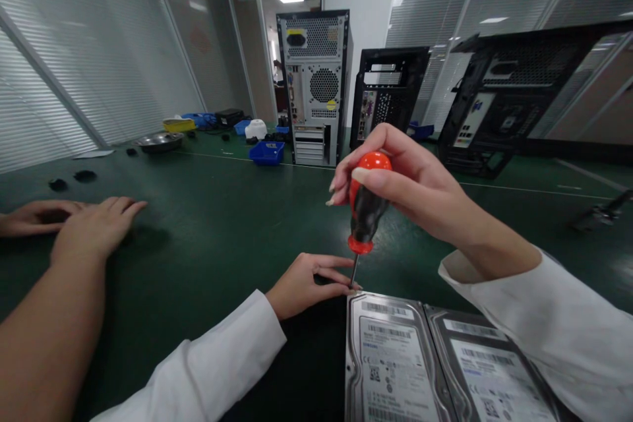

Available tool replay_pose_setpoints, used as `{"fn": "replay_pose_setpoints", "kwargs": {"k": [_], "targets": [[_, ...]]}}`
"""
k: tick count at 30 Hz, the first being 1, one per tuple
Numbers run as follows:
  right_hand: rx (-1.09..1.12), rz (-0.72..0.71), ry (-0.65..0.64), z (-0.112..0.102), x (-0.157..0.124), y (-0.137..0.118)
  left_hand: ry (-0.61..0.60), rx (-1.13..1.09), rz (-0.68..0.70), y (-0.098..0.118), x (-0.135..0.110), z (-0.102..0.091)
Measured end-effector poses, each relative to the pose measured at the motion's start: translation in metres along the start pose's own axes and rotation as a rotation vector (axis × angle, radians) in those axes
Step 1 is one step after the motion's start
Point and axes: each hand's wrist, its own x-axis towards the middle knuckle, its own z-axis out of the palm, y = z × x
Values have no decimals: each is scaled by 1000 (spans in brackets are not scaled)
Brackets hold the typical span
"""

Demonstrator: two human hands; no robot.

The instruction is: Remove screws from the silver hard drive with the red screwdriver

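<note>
My right hand (405,184) grips a screwdriver (368,211) with a red and black handle, its thumb and fingers wrapped round the upper part. The shaft points down, slightly tilted, to the top left corner of a silver hard drive (390,356) lying label up. My left hand (311,287) is at that corner, its thumb and fingertips closed together around the screwdriver's tip. Whatever they pinch is too small or hidden to make out. Right beside the first drive lies a second hard drive (494,362), partly covered by my right sleeve.
A co-worker's hands (93,224) rest on the green table (222,211) at the left. Computer cases stand at the back: a tall grey one (316,92), a black one (390,86) and another (499,92). A blue tray (267,152) and a metal bowl (158,142) sit further back.
</note>
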Motion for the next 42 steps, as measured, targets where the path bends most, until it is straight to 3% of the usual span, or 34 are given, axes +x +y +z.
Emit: {"fn": "replay_pose_setpoints", "kwargs": {"k": [6, 12, 17, 22, 27, 37, 42], "targets": [[56, 5, -50, 1, 1, 4, -35, 17, 18, 1, -2, 0], [94, 27, -77, 3, 1, 6, -70, -74, -25, 0, -1, -1], [86, 71, -146, 1, -1, 4, -61, -181, 21, 3, 0, -5], [69, 27, -108, 1, -1, 4, 0, -185, 29, 4, 0, -9], [77, -28, -76, 2, 0, 6, -30, -84, 40, 2, 0, -9], [-49, 20, 54, 1, 0, 1, -61, 17, 52, 5, -2, -5], [-112, 22, 61, -2, 1, 1, 88, -83, -36, 7, 0, 6]]}}
